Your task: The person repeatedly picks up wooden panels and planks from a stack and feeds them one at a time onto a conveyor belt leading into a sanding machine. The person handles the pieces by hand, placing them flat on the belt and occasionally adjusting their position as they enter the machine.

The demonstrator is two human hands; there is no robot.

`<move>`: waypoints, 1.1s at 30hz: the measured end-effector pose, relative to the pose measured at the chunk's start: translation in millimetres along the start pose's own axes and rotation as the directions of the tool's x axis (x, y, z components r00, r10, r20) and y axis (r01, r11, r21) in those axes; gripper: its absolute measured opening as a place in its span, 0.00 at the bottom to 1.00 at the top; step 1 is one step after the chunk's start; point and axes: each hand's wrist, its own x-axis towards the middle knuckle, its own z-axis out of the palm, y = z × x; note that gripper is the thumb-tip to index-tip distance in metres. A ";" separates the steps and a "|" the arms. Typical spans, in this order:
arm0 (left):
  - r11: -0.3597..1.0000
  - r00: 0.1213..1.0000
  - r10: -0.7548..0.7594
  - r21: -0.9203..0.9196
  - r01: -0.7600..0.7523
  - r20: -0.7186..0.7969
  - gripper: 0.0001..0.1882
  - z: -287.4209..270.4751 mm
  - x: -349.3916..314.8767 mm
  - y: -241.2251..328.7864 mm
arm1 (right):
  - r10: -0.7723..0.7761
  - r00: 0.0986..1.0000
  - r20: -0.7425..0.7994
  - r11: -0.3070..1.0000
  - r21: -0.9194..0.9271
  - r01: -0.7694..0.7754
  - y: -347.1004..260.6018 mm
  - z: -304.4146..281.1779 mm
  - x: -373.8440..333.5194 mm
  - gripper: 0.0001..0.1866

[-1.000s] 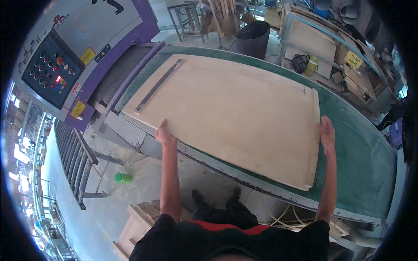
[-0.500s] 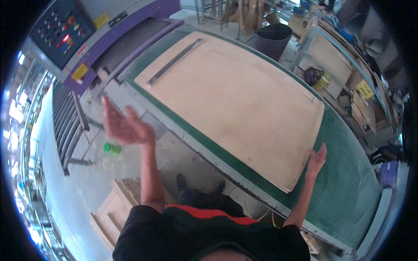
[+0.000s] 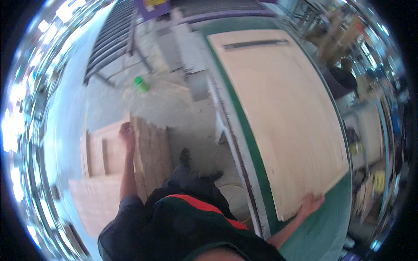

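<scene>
A large pale wooden panel lies flat on the green bed of a long table to my right. At its near edge, my right hand touches the wood with fingers stretched to the right and thumb near the top face. My left hand is at the upper edge of a low stack of wooden pieces. Its fingers are curled, and blur hides what they hold, if anything. A dark flat metal bar lies across the panel's far end.
Wooden battens run along the stack's reddish face. A green-capped container lies on the floor beyond it. A roller conveyor stands at far left. The purple machine is at the table's far end; a dark bin stands right.
My view has turned left. My left hand has dropped from the air to the wooden stack, and its fingers have curled. My right hand stays by the panel's near edge.
</scene>
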 end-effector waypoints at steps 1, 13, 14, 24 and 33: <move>0.999 0.999 0.044 -0.012 -0.044 -0.007 0.11 -8.2 -1.8 -39.2 | -0.068 0.998 0.014 0.996 0.061 0.067 14.7 1.3 2.2 0.27; 0.952 0.981 -0.185 0.258 0.166 0.054 0.11 -77.9 -54.9 -127.1 | -0.601 0.761 -0.245 0.751 -0.499 0.433 11.2 54.0 64.3 0.31; 0.941 0.977 -0.212 0.277 0.196 0.030 0.11 -91.7 -56.7 -133.5 | -0.622 0.751 -0.221 0.738 -0.486 0.468 -45.2 81.9 36.5 0.27; 0.886 0.933 -0.131 0.382 0.262 -0.336 0.13 -162.8 -116.4 -240.2 | -0.479 -0.107 0.871 0.833 0.490 0.257 -285.6 349.9 -369.1 0.17; 0.909 0.913 -0.103 0.336 0.248 -0.395 0.19 -164.9 -119.1 -242.5 | 0.148 -0.653 0.743 0.985 -0.052 0.164 -250.0 376.8 -659.7 0.27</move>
